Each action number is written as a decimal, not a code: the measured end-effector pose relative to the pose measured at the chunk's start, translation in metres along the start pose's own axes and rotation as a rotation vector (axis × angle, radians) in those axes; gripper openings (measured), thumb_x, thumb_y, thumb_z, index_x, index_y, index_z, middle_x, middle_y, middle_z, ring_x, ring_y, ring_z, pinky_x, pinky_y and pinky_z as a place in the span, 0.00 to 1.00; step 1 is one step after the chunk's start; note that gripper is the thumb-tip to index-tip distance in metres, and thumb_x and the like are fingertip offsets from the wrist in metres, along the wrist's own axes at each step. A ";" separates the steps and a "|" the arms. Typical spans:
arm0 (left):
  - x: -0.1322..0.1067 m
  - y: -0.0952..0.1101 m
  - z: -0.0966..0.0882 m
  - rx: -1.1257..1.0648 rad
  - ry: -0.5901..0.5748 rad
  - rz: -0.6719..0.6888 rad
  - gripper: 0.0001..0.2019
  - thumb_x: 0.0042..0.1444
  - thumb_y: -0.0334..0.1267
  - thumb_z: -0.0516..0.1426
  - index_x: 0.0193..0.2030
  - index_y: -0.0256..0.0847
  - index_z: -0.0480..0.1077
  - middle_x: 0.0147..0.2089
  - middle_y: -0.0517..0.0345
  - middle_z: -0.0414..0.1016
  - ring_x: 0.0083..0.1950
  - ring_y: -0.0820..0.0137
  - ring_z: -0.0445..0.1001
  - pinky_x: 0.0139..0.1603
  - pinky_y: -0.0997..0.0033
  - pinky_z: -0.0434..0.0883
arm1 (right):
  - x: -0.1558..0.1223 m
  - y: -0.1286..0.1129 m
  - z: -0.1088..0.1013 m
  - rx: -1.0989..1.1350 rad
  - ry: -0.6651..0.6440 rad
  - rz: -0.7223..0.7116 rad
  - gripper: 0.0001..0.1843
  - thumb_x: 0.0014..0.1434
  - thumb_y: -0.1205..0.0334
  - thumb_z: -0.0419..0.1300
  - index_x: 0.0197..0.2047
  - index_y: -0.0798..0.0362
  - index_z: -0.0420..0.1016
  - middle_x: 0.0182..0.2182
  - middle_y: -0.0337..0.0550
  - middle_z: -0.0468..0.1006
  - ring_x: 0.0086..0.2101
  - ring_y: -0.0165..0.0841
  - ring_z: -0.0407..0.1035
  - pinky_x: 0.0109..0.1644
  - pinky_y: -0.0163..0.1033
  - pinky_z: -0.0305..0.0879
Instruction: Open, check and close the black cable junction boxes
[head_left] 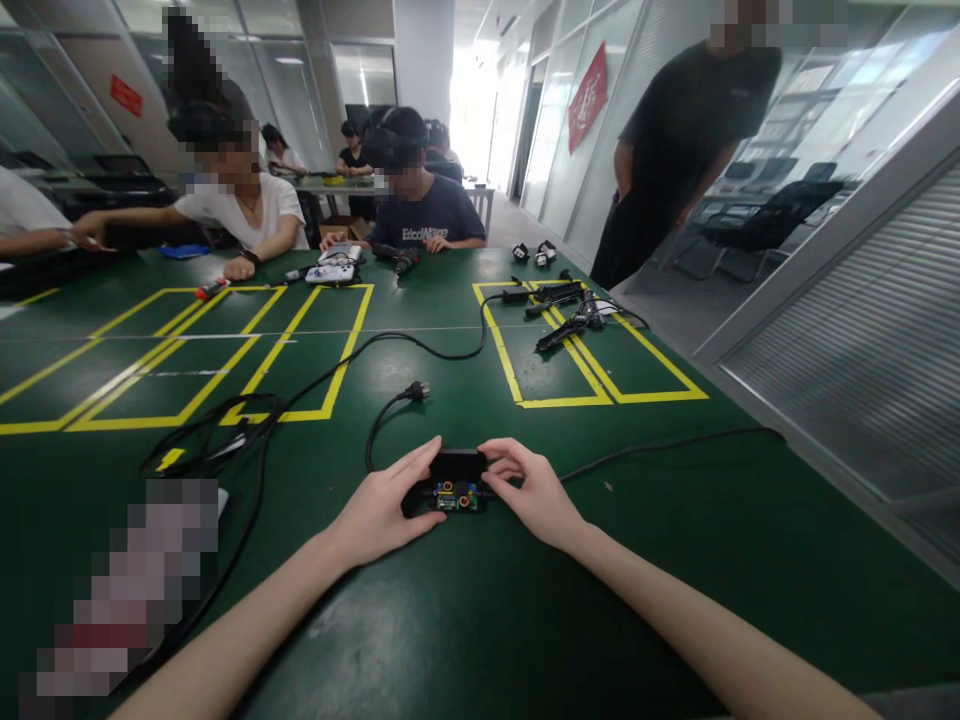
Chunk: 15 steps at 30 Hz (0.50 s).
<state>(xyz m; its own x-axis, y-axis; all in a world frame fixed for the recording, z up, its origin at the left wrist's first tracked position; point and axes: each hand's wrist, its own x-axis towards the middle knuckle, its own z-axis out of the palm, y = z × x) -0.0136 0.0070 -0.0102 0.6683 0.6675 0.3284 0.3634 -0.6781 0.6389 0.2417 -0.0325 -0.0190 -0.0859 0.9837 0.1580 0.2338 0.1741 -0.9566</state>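
Note:
In front of me, low over the green table, is an opened black power adapter. Its small circuit board (457, 500), with copper-coloured coils, faces up, and its black cover (459, 464) stands raised along the far edge. My left hand (386, 508) grips the left side, thumb at the near edge and fingers at the cover. My right hand (531, 490) pinches the right end, fingertips at the cover's corner. A black cord (645, 450) runs right from behind my right hand. Beyond my left hand lies a cord with a black plug (417, 391).
Coiled black cables (217, 430) lie to the left, near a blurred-out flat object (127, 590). Black tools or parts (570, 318) lie in a yellow-taped area. A drill (401, 260) is at the far side. Co-workers sit opposite; one person (690, 110) stands at right.

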 end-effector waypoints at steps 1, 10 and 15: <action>0.000 -0.001 0.000 -0.003 -0.005 0.005 0.47 0.56 0.30 0.67 0.78 0.53 0.51 0.75 0.49 0.62 0.66 0.56 0.75 0.63 0.56 0.78 | 0.000 0.001 0.000 0.007 0.011 -0.002 0.17 0.60 0.64 0.62 0.53 0.52 0.75 0.46 0.46 0.82 0.36 0.32 0.79 0.42 0.39 0.79; -0.001 -0.003 0.000 0.025 -0.010 0.010 0.47 0.55 0.29 0.67 0.78 0.51 0.52 0.75 0.48 0.63 0.73 0.56 0.67 0.66 0.55 0.76 | -0.001 -0.001 0.001 0.040 -0.021 0.023 0.13 0.61 0.59 0.64 0.48 0.53 0.78 0.42 0.45 0.85 0.40 0.37 0.82 0.47 0.45 0.81; -0.001 -0.004 0.000 0.007 -0.007 0.014 0.44 0.55 0.30 0.67 0.77 0.50 0.55 0.71 0.48 0.69 0.62 0.60 0.79 0.64 0.58 0.77 | -0.002 -0.001 0.002 0.123 -0.052 0.037 0.10 0.62 0.59 0.64 0.46 0.52 0.76 0.44 0.47 0.85 0.47 0.40 0.82 0.53 0.47 0.80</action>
<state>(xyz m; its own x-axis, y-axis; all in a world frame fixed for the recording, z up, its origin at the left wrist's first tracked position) -0.0157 0.0084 -0.0132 0.6777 0.6559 0.3325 0.3588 -0.6896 0.6290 0.2402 -0.0350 -0.0189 -0.1302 0.9852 0.1118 0.1177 0.1273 -0.9849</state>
